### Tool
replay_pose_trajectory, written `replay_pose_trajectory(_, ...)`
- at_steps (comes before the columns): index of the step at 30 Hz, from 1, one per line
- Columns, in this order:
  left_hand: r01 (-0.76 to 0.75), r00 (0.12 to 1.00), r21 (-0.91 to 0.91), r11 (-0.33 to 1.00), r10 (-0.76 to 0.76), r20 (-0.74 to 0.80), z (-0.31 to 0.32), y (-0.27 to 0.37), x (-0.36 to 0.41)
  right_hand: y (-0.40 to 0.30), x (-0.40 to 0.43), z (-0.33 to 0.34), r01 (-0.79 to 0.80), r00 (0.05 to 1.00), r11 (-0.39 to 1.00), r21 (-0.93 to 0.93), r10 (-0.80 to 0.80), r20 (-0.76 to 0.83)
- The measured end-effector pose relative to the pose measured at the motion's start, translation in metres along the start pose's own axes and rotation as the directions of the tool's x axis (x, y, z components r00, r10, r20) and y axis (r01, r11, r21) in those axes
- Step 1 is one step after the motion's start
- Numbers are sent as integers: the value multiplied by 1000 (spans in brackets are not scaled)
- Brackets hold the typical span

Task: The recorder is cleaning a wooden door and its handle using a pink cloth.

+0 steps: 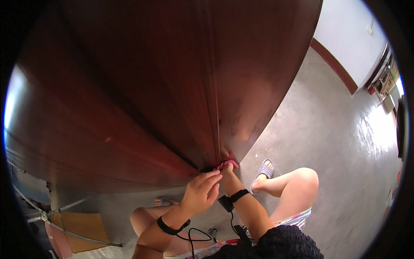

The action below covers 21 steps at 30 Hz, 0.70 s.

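A large, glossy dark red-brown wooden panelled cabinet (155, 84) rises before me, with a vertical seam running down its face. At its lower edge my right hand (228, 167) presses a pink cloth (233, 163) to the wood; most of its fingers are hidden. Just left of it hovers my left hand (201, 191), holding nothing, its fingers loosely extended and the thumb apart. Whether its fingertips touch the right wrist or the cabinet is hard to tell. The pink cloth shows faintly as a reflection in the polished surface.
Black straps (173, 226) with a cable (197, 239) circle both my forearms. My slippered foot (264, 173) rests on the grey concrete floor (336, 129). A metal frame (64, 230) stands over a tan board (85, 230) at lower left. A white wall (346, 39) is at upper right.
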<state>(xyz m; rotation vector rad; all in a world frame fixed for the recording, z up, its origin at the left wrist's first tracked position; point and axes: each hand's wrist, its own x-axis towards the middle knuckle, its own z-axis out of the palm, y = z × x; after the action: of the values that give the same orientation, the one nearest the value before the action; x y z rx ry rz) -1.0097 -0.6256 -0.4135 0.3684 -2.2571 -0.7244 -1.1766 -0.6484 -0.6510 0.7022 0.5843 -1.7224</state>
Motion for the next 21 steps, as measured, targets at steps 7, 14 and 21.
replay_pose_trajectory(7, -101, 982, 40, 994, 106, -158, -18, -1, -16, 27, -99, 74, 121, 991, 986, -112, -113, 75)
replay_pose_trajectory(14, -179, 940, 90, 980, 197, -277, -45, 10, -27, 5, -193, 150, 134, 986, 923, -362, -86, 144)
replay_pose_trajectory(21, -117, 850, 274, 955, 239, -470, -85, 7, -44, 37, -173, 136, 37, 987, 889, -456, 39, 156)
